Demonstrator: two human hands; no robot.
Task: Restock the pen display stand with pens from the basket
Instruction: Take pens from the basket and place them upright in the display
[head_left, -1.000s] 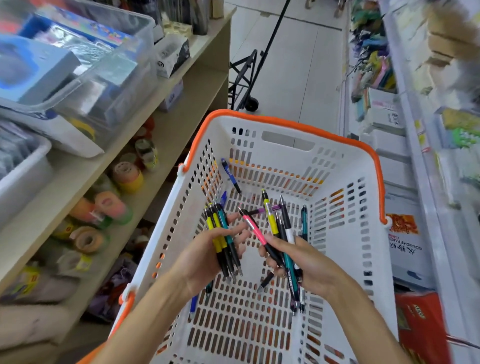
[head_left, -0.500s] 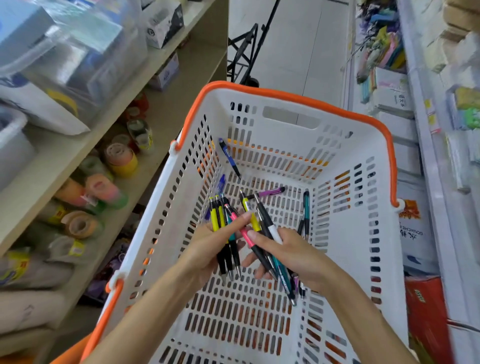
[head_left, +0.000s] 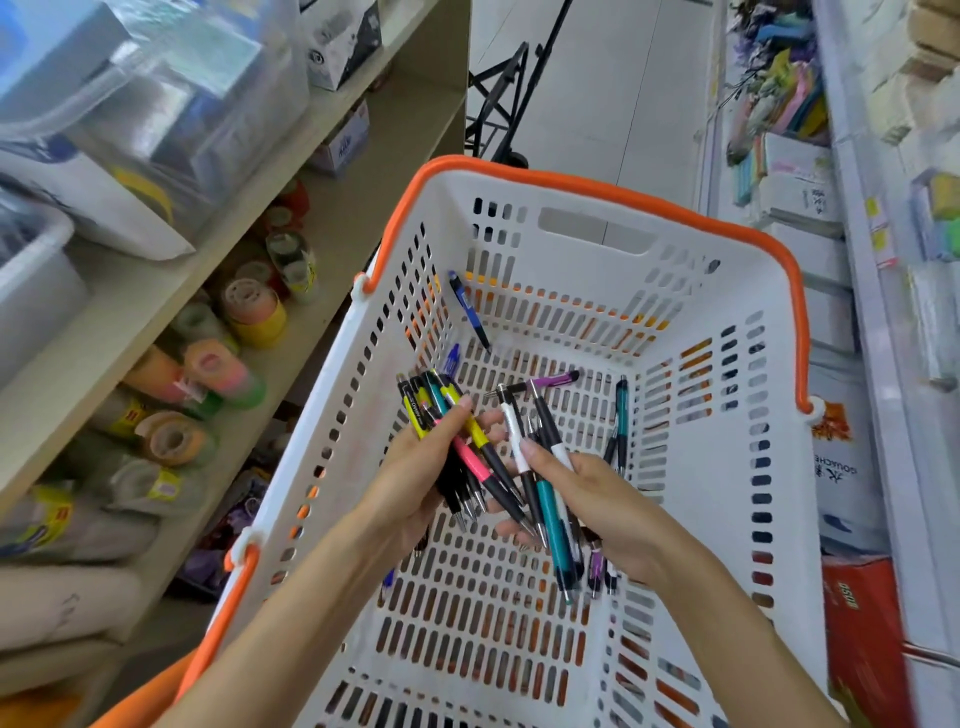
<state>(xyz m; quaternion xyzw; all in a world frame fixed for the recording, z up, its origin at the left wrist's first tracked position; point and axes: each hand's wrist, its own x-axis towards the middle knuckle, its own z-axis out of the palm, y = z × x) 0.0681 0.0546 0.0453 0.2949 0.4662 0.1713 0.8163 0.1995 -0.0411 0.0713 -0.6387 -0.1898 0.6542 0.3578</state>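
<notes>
- The white basket (head_left: 727, 291) with the orange rim takes the middle of the view, and both hands are inside it, above its slotted floor.
- The left hand (head_left: 410, 483) grips a bundle of pens (head_left: 441, 415), yellow, teal, pink and black, with its fingers curled round them.
- The right hand (head_left: 587, 493) holds a second bundle of pens (head_left: 545, 499), white, black and teal, between thumb and fingers; the two bundles cross each other between the hands.
- Loose pens lie in the basket: a blue pen (head_left: 470, 312) leans on the far left wall, a purple pen (head_left: 550, 382) is on the floor beyond the hands, a teal pen (head_left: 622, 410) is near the right wall.
- Left of the basket, a shelf (head_left: 322, 218) carries rolls of tape (head_left: 254, 309).
- The pen display stand is not in view.
</notes>
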